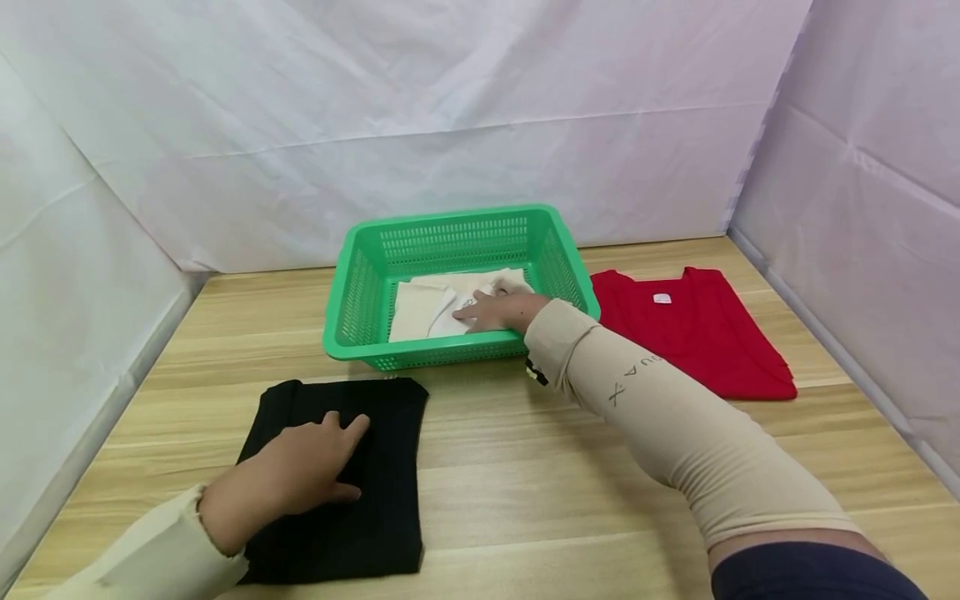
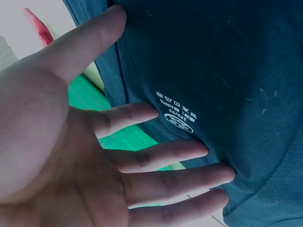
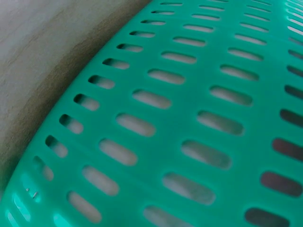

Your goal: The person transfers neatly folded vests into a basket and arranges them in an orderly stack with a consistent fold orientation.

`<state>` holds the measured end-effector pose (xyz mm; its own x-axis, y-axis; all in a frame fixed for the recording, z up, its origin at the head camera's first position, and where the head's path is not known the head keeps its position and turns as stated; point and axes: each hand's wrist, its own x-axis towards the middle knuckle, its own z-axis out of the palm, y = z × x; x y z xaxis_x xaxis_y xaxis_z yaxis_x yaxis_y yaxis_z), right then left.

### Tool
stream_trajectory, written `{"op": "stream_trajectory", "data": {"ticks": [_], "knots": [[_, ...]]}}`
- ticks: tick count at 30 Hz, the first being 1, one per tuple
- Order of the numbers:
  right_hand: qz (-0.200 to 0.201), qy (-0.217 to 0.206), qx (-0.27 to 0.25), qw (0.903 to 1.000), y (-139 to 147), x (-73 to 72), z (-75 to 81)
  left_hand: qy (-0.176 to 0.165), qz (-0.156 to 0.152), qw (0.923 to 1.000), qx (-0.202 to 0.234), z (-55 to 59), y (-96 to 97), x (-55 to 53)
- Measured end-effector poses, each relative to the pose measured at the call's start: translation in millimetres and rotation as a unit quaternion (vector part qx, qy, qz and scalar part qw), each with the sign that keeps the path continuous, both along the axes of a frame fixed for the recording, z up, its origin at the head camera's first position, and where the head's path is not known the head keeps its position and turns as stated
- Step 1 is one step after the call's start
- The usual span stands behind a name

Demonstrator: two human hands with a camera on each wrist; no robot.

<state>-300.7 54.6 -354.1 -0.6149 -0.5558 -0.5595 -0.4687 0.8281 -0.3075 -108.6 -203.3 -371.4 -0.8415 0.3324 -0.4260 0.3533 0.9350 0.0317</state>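
Note:
A green plastic basket [image 1: 348, 351] with slotted walls stands near the back of the table. Inside it lies a folded cream garment [image 1: 417, 307] with a white patch showing. My right hand [image 1: 491, 312] reaches over the front rim, its fingers resting on that garment; in the right wrist view the basket wall [image 3: 156, 118] hides the hand. Front left lies a folded black garment [image 1: 390, 492], and my left hand [image 1: 300, 467] rests over it. The left wrist view shows spread, straight fingers [image 2: 165, 156] with tips at the dark cloth, near a printed white label [image 2: 179, 122].
A folded red garment [image 1: 697, 333] with a small white neck tag lies to the right of the basket, behind my right forearm. White sheets [image 1: 450, 100] hang along the back and both sides of the wooden table [image 1: 510, 517].

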Motion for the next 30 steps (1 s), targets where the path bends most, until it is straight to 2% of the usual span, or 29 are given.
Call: {"op": "stream_trajectory", "data": {"ticks": [11,18,30], "knots": [[0.0,-0.003,-0.01,0.9999,0,0.1,-1.3,0.019,-0.03,0.9992,-0.021,2.7,30.8,-1.0],[0.0,-0.001,0.003,1.0,-2,-0.7,-2.4,0.053,-0.047,0.9971,-0.027,1.9,48.7,-2.6],[-0.001,-0.006,-0.006,1.0,-1,-2.2,-3.0,0.065,-0.07,0.9935,-0.061,2.8,77.4,-9.0]]}}
